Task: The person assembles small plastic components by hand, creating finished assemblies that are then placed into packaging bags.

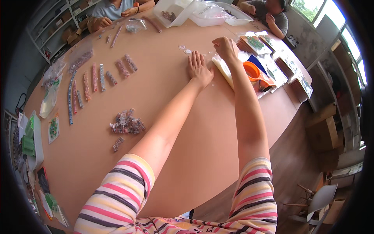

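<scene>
My left hand (200, 71) lies flat on the brown table (175, 156), fingers stretched forward. Just beyond its fingertips are small white round pieces (187, 51). My right hand (226, 49) is raised farther right, its fingers curled in; what they hold, if anything, is hidden. Below that hand and beside the forearm is a pale plastic sleeve or bag (223, 72). An orange ring-shaped object (251, 71), like a tape dispenser, sits right of the forearm. Left of my left arm is a pile of short wrapped rolls (127, 122).
Narrow wrapped tubes (94, 77) of pink and blue pieces lie in a row at left. Stacks of flat packets (255, 45) stand at right. White plastic bins (171, 13) are at the far edge, with two people seated there. A chair (322, 201) is lower right.
</scene>
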A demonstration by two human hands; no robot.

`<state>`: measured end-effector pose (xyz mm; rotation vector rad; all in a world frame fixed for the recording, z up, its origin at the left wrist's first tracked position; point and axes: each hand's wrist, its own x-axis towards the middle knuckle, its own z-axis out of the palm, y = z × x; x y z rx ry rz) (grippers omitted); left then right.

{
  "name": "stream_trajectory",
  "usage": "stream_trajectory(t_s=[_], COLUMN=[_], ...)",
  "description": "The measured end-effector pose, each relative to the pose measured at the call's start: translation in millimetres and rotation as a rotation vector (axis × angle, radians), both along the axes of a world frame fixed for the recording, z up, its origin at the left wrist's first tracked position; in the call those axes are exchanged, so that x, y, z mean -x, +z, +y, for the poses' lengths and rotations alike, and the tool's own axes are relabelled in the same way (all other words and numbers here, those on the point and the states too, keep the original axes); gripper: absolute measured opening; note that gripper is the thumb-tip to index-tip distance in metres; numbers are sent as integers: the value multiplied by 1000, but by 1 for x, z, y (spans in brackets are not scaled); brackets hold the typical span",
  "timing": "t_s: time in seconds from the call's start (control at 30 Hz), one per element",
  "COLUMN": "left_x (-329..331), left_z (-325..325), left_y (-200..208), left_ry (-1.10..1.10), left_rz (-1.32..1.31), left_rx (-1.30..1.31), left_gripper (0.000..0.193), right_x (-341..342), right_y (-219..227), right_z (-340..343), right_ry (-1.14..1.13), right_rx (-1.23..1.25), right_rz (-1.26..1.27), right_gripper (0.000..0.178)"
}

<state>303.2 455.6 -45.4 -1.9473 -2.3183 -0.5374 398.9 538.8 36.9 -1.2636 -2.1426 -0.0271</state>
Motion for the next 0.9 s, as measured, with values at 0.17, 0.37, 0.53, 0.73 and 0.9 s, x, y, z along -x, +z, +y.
stream_trajectory(t_s=[0.17,0.37,0.53,0.73,0.9], left_x=[4,64,137,223,236], left_z=[37,43,-4,-205,-369], left_y=[-8,20,97,131,93], left_ry=[-157,-437,-677,-622,-300], left_rz=[-168,-443,-430,-755,-449], left_rx=[0,-384,-105,195,134], left_gripper=[65,65,42,26,35], right_x=[-8,20,2,31,57], right_y=[-4,-1,-46,-54,-24], right_z=[6,-5,-87,-64,-100], right_ry=[-62,250,565,310,311], right_rx=[-13,196,839,-102,-357], right_rz=[17,313,634,188,32], right_gripper=[18,50,24,11,12])
